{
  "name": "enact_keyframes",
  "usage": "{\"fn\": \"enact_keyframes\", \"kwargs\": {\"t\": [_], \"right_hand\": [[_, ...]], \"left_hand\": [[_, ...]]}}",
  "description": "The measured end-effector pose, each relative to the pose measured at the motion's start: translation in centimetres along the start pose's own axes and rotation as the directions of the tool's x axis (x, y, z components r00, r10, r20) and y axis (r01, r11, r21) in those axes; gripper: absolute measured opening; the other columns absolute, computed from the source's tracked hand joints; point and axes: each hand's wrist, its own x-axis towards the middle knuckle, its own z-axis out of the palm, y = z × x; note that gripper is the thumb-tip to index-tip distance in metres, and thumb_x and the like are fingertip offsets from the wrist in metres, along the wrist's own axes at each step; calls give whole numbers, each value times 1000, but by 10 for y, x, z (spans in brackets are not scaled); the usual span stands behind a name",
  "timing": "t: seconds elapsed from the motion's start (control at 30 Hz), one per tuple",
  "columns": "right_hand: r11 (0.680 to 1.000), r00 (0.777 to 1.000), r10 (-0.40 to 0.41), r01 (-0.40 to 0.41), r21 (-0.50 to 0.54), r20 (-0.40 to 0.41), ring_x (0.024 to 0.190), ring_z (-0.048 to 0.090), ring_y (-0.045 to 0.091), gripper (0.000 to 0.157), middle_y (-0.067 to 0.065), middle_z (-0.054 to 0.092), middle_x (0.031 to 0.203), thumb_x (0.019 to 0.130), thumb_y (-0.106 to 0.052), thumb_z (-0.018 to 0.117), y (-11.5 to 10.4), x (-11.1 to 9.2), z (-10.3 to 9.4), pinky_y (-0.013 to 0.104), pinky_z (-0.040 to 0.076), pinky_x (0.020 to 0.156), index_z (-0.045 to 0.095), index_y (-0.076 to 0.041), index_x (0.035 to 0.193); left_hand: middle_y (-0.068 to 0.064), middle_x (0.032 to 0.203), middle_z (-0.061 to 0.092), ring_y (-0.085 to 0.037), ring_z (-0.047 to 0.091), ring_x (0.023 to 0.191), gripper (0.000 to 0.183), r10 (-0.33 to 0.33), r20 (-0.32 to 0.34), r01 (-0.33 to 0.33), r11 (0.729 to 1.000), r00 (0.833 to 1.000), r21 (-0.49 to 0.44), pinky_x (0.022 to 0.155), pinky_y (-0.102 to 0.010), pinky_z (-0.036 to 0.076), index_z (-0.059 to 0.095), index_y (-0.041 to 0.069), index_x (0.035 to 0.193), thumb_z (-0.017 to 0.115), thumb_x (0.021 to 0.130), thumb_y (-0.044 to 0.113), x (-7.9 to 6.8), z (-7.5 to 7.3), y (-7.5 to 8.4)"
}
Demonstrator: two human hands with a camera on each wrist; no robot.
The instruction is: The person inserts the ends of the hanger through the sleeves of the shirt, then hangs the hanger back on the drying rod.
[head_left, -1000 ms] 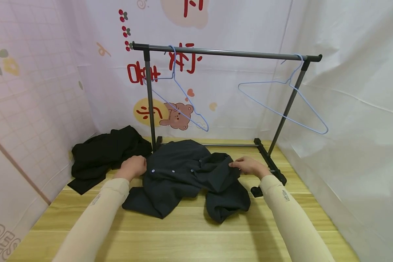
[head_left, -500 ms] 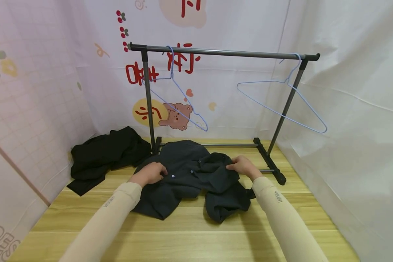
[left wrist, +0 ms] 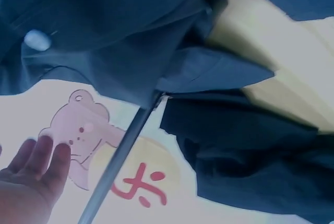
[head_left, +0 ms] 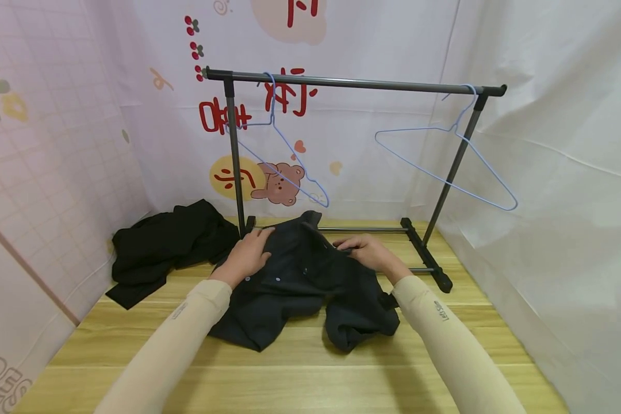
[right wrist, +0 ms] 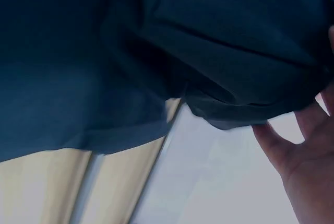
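Observation:
A dark button-up shirt (head_left: pixel 295 270) lies rumpled on the table, with small pale buttons down its front. Over its left part, my left hand (head_left: pixel 247 253) is spread with extended fingers; the left wrist view shows the hand (left wrist: pixel 34 182) apart from the cloth there, holding nothing. At the shirt's upper right, my right hand (head_left: pixel 364 251) pinches an edge of the fabric. Thumb and fingers of the right hand (right wrist: pixel 308 156) meet the dark cloth (right wrist: pixel 245 51) in the right wrist view, some fingertips hidden behind it.
Behind the shirt stands a grey metal clothes rack (head_left: pixel 357 84). Two blue wire hangers hang from its bar, a left hanger (head_left: pixel 290 150) and a right hanger (head_left: pixel 489 164). A black garment (head_left: pixel 173 238) lies heaped at the table's left. Printed white curtains (head_left: pixel 383 34) surround the wooden table (head_left: pixel 315 385).
My left hand has moved right and up across the shirt, its fingers now extended. My right hand has shifted left and up with the fabric, and the shirt's upper part has been pulled up.

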Motion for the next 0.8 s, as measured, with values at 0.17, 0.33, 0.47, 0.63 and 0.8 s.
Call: {"fn": "enact_keyframes", "kwargs": {"t": [0.17,0.33,0.47,0.63,0.8], "right_hand": [[998,990,-69,70,-6,121,127,53,32,40,13,61,133,88,16,45,-16,0,1,42,48,95,77,-3,101],[993,969,-96,108,-44,226,131,49,32,41,14,58,138,88,18,45,-28,0,0,43,44,101,78,-4,98],[995,968,-87,96,-25,236,134,46,34,40,16,58,137,88,18,44,-34,-3,-1,45,41,103,77,-1,99],[999,997,-11,15,-50,76,120,56,35,22,13,67,119,98,-3,58,-19,-3,-5,48,45,99,73,-5,114],[990,990,128,-131,-55,-65,84,55,35,22,10,60,87,100,-33,61,-5,-5,-9,41,43,73,67,-12,104]], "left_hand": [[-24,151,34,-42,47,127,83,134,-65,-128,989,989,78,100,-56,43,25,14,157,70,89,1,10,-6,12],[-20,156,29,-40,41,134,78,340,0,-331,914,940,235,104,-54,39,41,22,153,69,86,-7,16,-9,24],[-17,154,37,-37,32,142,44,398,40,-386,855,917,346,112,-52,31,68,19,129,76,87,6,18,-8,24],[-12,148,47,-32,25,146,32,325,58,-329,908,944,259,117,-52,17,76,12,109,76,89,36,18,-12,17],[-15,119,67,-34,49,129,35,135,56,-123,978,989,-170,112,-50,30,75,5,99,66,95,38,18,-18,20]]}}
